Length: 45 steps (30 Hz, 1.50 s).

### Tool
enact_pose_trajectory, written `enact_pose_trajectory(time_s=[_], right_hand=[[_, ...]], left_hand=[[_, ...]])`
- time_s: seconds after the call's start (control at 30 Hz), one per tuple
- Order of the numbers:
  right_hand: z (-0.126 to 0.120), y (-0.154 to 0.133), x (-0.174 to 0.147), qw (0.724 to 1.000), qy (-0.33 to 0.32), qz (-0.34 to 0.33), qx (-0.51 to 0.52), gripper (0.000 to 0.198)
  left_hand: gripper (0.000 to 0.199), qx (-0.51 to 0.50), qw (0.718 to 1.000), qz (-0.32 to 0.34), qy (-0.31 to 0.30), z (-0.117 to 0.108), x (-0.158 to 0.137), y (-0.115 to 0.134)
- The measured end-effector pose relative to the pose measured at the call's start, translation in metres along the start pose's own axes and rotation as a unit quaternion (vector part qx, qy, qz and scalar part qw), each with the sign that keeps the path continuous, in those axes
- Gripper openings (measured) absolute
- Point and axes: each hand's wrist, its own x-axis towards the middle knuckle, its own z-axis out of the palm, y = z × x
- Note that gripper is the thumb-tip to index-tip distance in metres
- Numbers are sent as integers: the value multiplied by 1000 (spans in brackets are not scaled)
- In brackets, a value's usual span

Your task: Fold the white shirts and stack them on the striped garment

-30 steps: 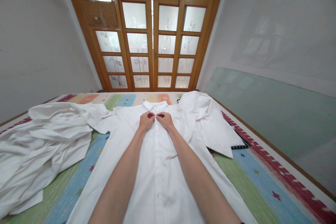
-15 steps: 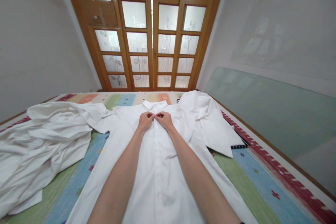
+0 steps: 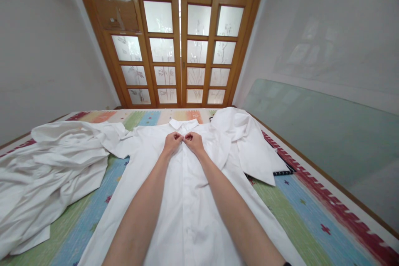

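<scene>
A white button-up shirt (image 3: 174, 216) lies flat, front side up, with its collar at the far end. Just below the collar, my left hand (image 3: 172, 143) pinches the front placket from the left. My right hand (image 3: 193, 142) pinches it from the right, fingertips nearly touching those of the left. Whatever button sits between the fingers is too small and hidden to make out. Both forearms stretch over the shirt body.
Rumpled white cloth (image 3: 62, 166) is heaped at the left. More white fabric (image 3: 249, 141) lies at the right over a dark-edged item (image 3: 284, 169). Beneath is a striped, patterned sheet (image 3: 299, 208). A pale green panel (image 3: 311, 133) leans on the right wall; wooden glazed doors (image 3: 181, 50) stand behind.
Both hands stay at the same spot on the placket, with only slight finger movement. The shirt and the other cloth lie as before.
</scene>
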Motion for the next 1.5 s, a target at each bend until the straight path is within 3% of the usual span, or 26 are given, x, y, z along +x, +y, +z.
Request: enact_pose_trajectory(time_s=[0.23, 0.4, 0.9, 1.13, 1.3, 1.5], right_hand=[[0, -1, 3, 1000, -4, 16, 14, 7], [2, 2, 5, 999, -9, 34, 17, 8], [4, 6, 6, 998, -20, 27, -59, 13], [3, 7, 6, 999, -20, 16, -39, 17], [3, 5, 6, 996, -29, 17, -84, 14], [2, 3, 3, 984, -29, -15, -175, 25]], left_hand=[[16, -64, 998, -23, -1, 1, -3, 3], [37, -117, 992, -35, 5, 1, -6, 4], [13, 35, 999, 16, 15, 2, -11, 12], [17, 36, 999, 22, 3, 2, -9, 12], [19, 36, 999, 27, -8, 2, -7, 6], [19, 141, 989, 49, 4, 6, -6, 2]])
